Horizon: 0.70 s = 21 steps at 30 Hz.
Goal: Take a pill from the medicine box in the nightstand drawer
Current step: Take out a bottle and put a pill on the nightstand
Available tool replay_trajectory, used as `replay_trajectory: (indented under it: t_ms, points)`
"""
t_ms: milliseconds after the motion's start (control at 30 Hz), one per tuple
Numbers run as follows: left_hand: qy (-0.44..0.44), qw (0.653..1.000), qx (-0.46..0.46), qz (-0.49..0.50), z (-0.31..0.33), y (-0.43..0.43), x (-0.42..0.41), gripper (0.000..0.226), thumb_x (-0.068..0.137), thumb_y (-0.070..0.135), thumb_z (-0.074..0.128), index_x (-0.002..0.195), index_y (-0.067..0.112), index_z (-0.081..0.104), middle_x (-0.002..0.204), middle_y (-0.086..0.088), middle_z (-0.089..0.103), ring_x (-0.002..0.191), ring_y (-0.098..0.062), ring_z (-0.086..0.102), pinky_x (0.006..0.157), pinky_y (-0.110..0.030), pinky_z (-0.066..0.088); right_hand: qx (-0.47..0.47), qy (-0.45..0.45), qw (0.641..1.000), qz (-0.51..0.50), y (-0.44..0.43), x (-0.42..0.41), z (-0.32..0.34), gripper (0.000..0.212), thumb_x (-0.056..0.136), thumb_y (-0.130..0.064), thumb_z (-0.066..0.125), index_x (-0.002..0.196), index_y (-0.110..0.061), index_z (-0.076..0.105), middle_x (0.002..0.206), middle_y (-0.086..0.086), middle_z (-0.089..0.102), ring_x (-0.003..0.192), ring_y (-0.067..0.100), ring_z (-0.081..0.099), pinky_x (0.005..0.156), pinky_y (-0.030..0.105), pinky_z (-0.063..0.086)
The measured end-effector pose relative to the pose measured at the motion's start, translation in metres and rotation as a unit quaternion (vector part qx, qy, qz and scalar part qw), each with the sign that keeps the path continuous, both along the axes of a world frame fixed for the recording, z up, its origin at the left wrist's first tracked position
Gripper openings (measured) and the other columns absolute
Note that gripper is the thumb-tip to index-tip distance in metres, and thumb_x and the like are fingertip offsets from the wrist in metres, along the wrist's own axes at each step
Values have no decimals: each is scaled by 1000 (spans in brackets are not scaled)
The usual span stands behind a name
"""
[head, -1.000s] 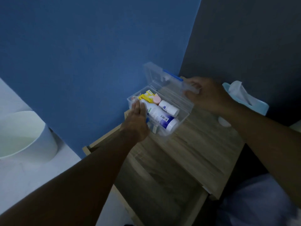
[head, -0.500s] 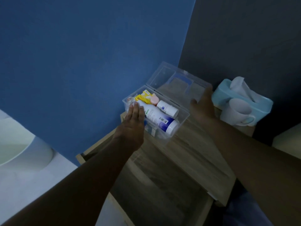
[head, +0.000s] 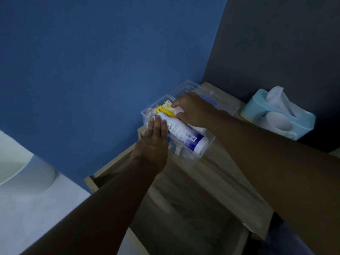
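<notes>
Fingers [head: 176,105] in medicine box [head: 206,144], long axis lower-right

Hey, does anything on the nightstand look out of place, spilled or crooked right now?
Nothing spilled or damaged. The clear medicine box sits at the nightstand's back-left corner, lid open, and looks crammed: a large white bottle lies diagonally across the top. The mug stands close in front of the tissue box.

The medicine box [head: 206,144] is clear, glossy plastic — its walls catch faint glints. The large bottle [head: 182,134] inside has a smooth white shell with a printed label. The nightstand [head: 217,173] shows matt wood grain. The tissue holder [head: 301,118] looks like smooth pale-blue plastic — soft paper tissue [head: 277,98] rises from it.
</notes>
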<state>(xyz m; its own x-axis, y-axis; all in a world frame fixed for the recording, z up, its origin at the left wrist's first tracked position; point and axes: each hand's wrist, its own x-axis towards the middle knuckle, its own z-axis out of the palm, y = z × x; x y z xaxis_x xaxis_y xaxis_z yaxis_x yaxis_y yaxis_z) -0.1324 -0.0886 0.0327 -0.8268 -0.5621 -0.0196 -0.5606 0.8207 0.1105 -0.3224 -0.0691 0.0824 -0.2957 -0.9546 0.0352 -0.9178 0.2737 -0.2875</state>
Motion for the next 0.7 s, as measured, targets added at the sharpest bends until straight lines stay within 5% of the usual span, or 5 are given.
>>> replay_trajectory:
  t_ms: [300,433,533,600,700]
  points:
    - [50,998,14,19,-4,-1,-5,74,92,10,40,154,3,0,163,-18,-7,151,-33,-2,123,-42,10,-14,-7,1000,-12,-13,-8,-2,32,85,-16,72,116,-10,72,119,13,69,107,27,66,93,38,54]
    - [-14,1000,23,-5,1,-3,-3,80,95,17,42,152,2,-13,162,-19,-16,149,-36,-12,120,-41,16,-56,-9,998,11,11,1,19,19,80,-15,69,91,0,76,93,19,74,81,28,67,74,41,55]
    - [-26,996,86,-2,11,-4,-2,85,92,14,47,152,3,-12,162,-16,-18,150,-33,-14,121,-39,12,-85,-49,995,-11,40,8,38,24,76,-17,78,98,-8,79,97,9,77,72,12,65,69,25,54]
    - [26,984,174,5,23,-6,1,86,88,8,54,155,6,-1,163,-12,-14,151,-29,-9,121,-35,9,-93,-71,993,-20,61,12,52,30,75,-19,81,105,-16,78,99,1,76,72,4,63,68,14,49]
    - [189,944,267,28,48,2,5,69,89,2,56,151,8,28,161,-11,20,147,-24,24,114,-21,23,-99,-114,989,-10,90,18,74,28,78,-20,80,105,-16,78,99,1,78,76,9,69,77,23,56]
